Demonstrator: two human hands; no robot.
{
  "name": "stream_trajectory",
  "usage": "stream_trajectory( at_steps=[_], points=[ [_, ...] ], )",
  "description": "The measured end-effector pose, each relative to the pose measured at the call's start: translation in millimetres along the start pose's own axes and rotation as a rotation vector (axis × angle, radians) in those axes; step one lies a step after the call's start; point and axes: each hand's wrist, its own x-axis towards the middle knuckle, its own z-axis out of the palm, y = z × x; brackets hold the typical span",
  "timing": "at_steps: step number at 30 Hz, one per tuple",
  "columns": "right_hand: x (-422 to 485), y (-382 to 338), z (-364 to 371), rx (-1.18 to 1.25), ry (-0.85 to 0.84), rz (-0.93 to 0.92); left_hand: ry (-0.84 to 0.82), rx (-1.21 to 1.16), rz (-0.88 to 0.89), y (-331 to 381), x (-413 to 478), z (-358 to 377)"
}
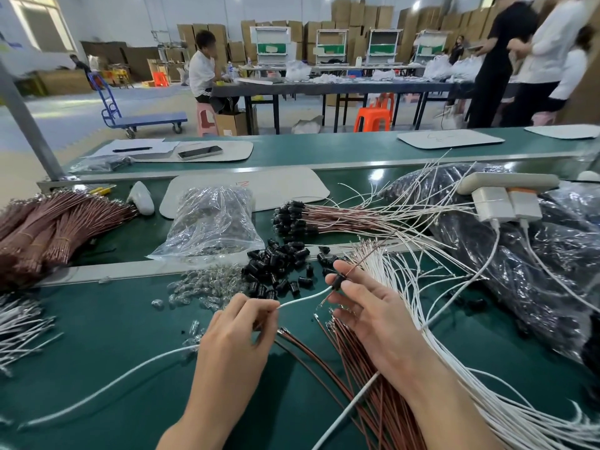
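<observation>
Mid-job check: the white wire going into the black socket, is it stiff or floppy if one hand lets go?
Probably floppy: the white wire bows between the pinching left hand and the black socket held by the right hand. Likely very light, since fingertips alone carry it.

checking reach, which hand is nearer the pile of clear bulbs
Left. The left hand is just short of the clear bulbs; the right hand is farther off to their right.
</observation>
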Motion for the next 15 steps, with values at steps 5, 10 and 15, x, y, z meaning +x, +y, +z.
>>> stream_trajectory(
  at_steps=[5, 10, 15],
  points=[
    [-2.3, 1.2, 2.5, -0.057, -0.027, -0.013, -0.021, 0.012, -0.005, 0.9, -1.8, -1.4],
    [-3.6, -0.2, 3.1, -0.026, -0.042, -0.007, -0.051, 0.015, -0.031, 0.1, -3.2, -1.0],
    [-5.9, -3.1, 6.2, 0.061, -0.083, 0.039, -0.045, 0.022, -0.038, 0.5, -2.5, -0.9]
  ],
)
